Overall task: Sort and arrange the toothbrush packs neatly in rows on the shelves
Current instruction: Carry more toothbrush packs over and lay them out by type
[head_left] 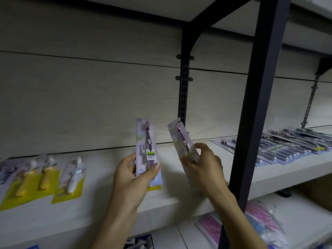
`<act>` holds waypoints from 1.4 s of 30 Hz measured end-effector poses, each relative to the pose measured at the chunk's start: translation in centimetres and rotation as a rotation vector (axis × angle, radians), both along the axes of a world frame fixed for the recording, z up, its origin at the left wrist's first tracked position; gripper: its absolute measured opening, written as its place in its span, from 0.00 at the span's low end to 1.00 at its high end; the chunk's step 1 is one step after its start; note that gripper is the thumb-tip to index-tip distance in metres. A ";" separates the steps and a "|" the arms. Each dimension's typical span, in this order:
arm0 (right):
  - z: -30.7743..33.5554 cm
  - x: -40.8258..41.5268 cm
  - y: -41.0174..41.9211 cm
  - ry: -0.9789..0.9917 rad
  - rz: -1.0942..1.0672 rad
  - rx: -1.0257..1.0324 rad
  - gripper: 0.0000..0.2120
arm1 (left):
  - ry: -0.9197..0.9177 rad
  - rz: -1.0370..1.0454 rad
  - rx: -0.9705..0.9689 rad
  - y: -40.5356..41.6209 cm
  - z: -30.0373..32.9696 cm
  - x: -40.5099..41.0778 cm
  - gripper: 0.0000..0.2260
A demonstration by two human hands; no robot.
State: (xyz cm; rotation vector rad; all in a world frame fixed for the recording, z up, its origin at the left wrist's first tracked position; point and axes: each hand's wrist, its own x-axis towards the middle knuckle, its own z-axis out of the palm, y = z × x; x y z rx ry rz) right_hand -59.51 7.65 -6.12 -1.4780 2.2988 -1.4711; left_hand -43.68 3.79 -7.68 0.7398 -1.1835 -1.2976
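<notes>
Head view: two purple toothbrush packs held up over the middle shelf [179,200], one in each hand.

The left hand [133,175] pinches the upright purple pack [146,150] by its lower end, thumb across the front, label facing out, likely to check it against its twin. The right hand [203,166] grips the tilted purple pack [183,141] near its bottom, fingers curled round it, just left of the dark upright post [255,105]. Both packs stand above their hands and clear of the shelf. Yellow-backed packs [45,177] lie in a row far left of the post; a dark fanned row [287,148] lies to its right.

Shop: shelves [179,198] of toothbrush packs [287,150]
</notes>
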 end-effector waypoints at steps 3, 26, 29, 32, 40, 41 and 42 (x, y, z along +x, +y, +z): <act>0.2 -0.6 -1.1 -0.024 -0.022 0.076 0.18 | 0.001 0.006 0.021 -0.5 0.3 -1.0 0.16; -1.6 -2.9 -3.8 0.228 -0.134 0.145 0.13 | -0.023 0.096 -0.034 -0.5 -1.0 -1.5 0.20; -1.5 -2.9 -3.8 0.250 -0.158 0.164 0.15 | -0.036 0.087 -0.044 -0.4 -0.8 -1.4 0.19; -1.6 -2.8 -3.8 0.245 -0.185 0.212 0.17 | -0.061 0.086 -0.061 -0.3 -0.8 -1.3 0.19; -1.8 -2.5 -3.4 0.221 -0.203 0.234 0.20 | -0.156 0.063 -0.080 -0.1 -0.8 -1.4 0.13; -1.8 -2.5 -3.4 0.212 -0.196 0.233 0.20 | -0.171 0.061 -0.076 -0.2 -0.8 -1.6 0.12; -1.8 -2.6 -3.4 0.197 -0.189 0.229 0.19 | -0.188 0.059 -0.074 -0.2 -0.7 -1.7 0.11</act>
